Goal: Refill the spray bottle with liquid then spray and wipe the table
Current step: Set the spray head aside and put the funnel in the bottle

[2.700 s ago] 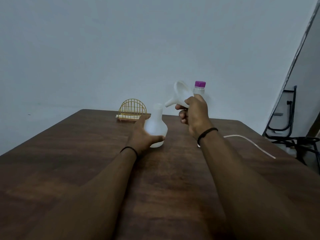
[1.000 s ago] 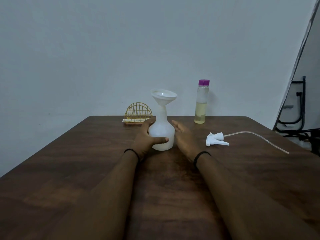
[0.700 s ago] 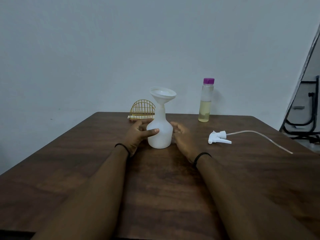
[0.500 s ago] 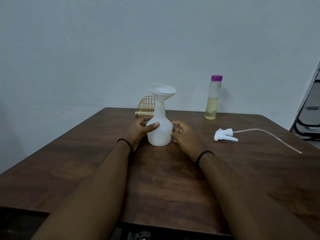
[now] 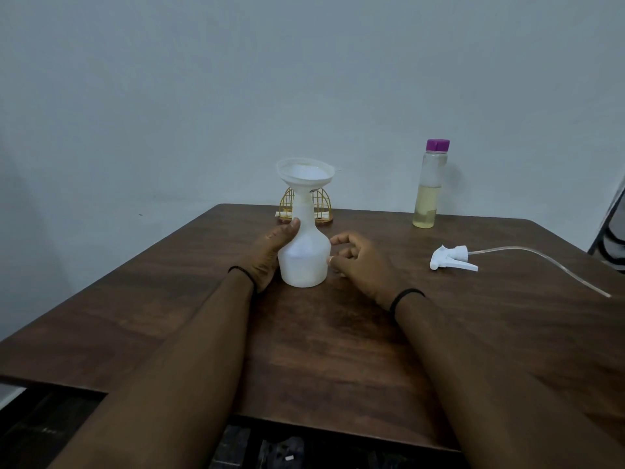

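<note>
The left hand [image 5: 270, 253] grips the spray bottle [image 5: 304, 257] so the funnel [image 5: 306, 172] stays upright for pouring; the right hand [image 5: 363, 265] rests open beside it.

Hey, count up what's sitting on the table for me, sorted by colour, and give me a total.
White: 3 - spray bottle, funnel in its neck, spray head with its tube
Clear with purple cap: 1 - bottle of yellowish liquid
Gold: 1 - wire napkin holder
Total: 5
</note>
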